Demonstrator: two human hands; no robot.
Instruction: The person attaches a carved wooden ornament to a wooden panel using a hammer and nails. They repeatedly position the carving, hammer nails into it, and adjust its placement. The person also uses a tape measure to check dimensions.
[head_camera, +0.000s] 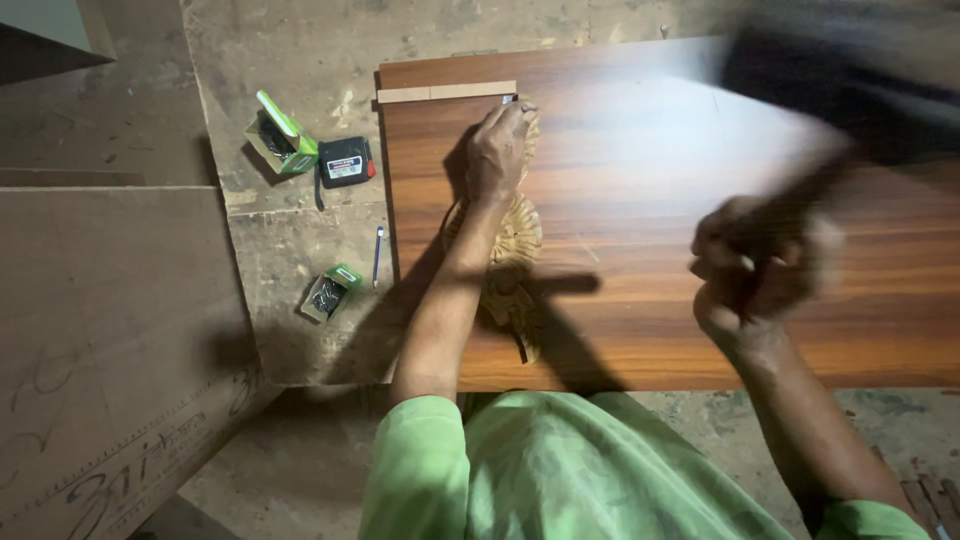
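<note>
The left hand (497, 150) presses pinched fingertips on a small nail (510, 99) just below the pale strip (447, 92) at the board's (650, 200) top left corner, over a carved ornament (512, 240). The right hand (745, 275) is fisted around a blurred hammer (830, 90), raised right of the strip.

Carved pale wood ornament (515, 235) flat on brown board (650, 200); hammer (790, 200) blurred.
</note>
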